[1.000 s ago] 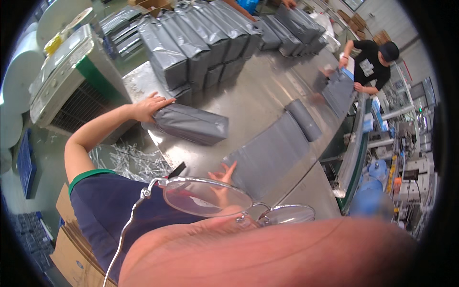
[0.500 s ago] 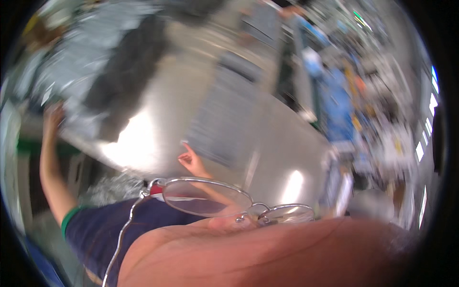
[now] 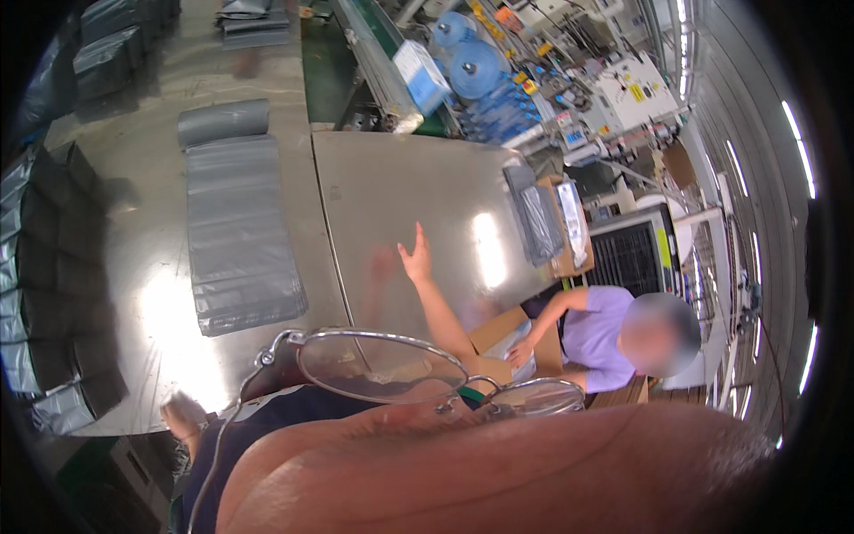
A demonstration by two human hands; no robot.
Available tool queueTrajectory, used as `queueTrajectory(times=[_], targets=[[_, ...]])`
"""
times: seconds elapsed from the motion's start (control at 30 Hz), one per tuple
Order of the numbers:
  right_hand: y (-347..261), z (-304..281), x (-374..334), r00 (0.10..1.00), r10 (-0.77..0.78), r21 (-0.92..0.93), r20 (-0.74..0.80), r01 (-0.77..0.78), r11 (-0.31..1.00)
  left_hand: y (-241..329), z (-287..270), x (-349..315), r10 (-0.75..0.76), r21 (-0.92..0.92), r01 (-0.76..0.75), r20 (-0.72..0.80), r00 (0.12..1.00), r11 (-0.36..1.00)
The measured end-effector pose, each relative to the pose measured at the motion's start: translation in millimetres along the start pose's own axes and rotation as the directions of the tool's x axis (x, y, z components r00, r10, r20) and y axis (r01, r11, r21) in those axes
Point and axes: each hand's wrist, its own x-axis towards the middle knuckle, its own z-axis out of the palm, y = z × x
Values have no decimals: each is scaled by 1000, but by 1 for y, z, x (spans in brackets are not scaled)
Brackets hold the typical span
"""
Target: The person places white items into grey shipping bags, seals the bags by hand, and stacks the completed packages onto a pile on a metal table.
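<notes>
We are judging bundles (image 3: 40, 267) done, flat bags (image 3: 236, 231) remaining. Right hand (image 3: 415, 256) is showing wide grip; left hand (image 3: 181, 420), we cannot tell.

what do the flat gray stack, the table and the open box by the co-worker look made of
Gray stack: probably thin plastic film, satin; soft creases and a sheen show.
Table: metal, perhaps stainless steel, smooth; bright glare and blurred reflections.
Box: likely cardboard, matte; brown, folded flaps.

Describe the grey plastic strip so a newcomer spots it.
On the metal table, look left of the wearer's right hand, across the seam. The grey plastic strip lies flat, a roll at its far end, unlike the bulky packages further left.
</notes>
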Motion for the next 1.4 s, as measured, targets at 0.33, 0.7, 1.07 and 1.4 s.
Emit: queueTrajectory(times=[0.33, 0.7, 1.07, 1.4], targets=[[55, -35, 204, 933, 92, -130, -348, -145, 981, 12, 33, -15, -227, 91, 242, -149, 962, 966], [67, 3, 288, 953, 283, -456, 107, -205, 866, 50, 46, -57, -489, 98, 532, -282, 825, 841], [-37, -5, 208, 967, -149, -102, 205, 173, 980, 33, 53, 3, -543, 6, 551, -166, 823, 834], [-166, 70, -40, 72, -994, 271, 83, 958, 92, 48, 5, 107, -61, -124, 66, 43, 997, 990]])
